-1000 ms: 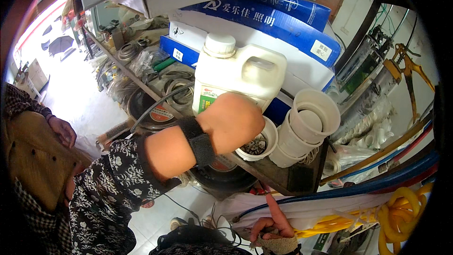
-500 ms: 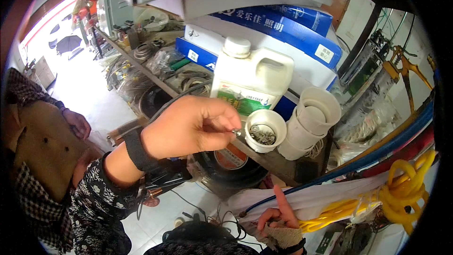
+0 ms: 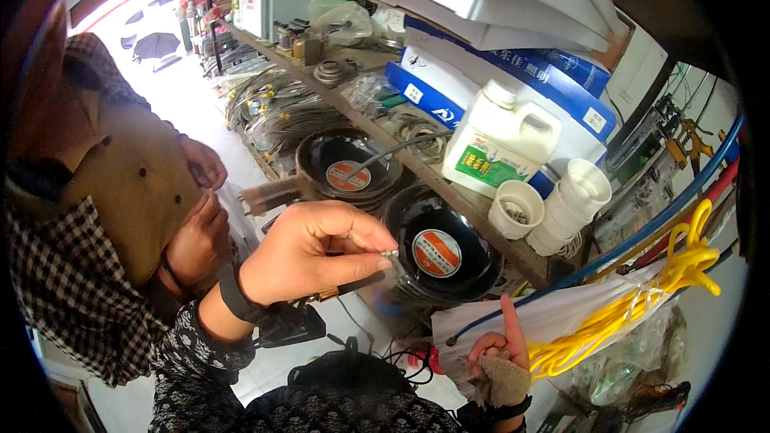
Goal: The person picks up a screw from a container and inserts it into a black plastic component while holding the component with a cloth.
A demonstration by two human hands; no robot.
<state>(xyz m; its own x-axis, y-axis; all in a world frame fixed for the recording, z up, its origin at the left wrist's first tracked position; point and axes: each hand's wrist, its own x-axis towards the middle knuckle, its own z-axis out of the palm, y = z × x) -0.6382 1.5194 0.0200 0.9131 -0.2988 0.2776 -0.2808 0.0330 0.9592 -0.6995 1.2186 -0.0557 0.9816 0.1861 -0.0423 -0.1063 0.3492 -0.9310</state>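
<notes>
My left hand [image 3: 309,255], with a black wristband, pinches a small shiny metal piece [image 3: 391,254] between thumb and index finger. The piece is too small to name further. It is held in front of a black round dish-shaped thing [image 3: 473,228] with an orange and white label. At the lower right, my right hand [image 3: 504,341] points its index finger up while the other fingers curl by a tan cloth [image 3: 507,383] at the palm. On the shelf, a white cup [image 3: 504,227] holds several small metal pieces, beside a stack of white cups [image 3: 571,202].
A white jug [image 3: 501,132] with a green label stands behind the cups, before blue and white boxes [image 3: 473,56]. Yellow rope [image 3: 577,337] and a blue hose [image 3: 674,207] run at right. At left stands another person, whose hand [image 3: 196,236] is near my left forearm.
My left hand has drawn away from the cup with the metal piece still pinched. The view has shifted, bringing the black dishes and more of the other person into sight.
</notes>
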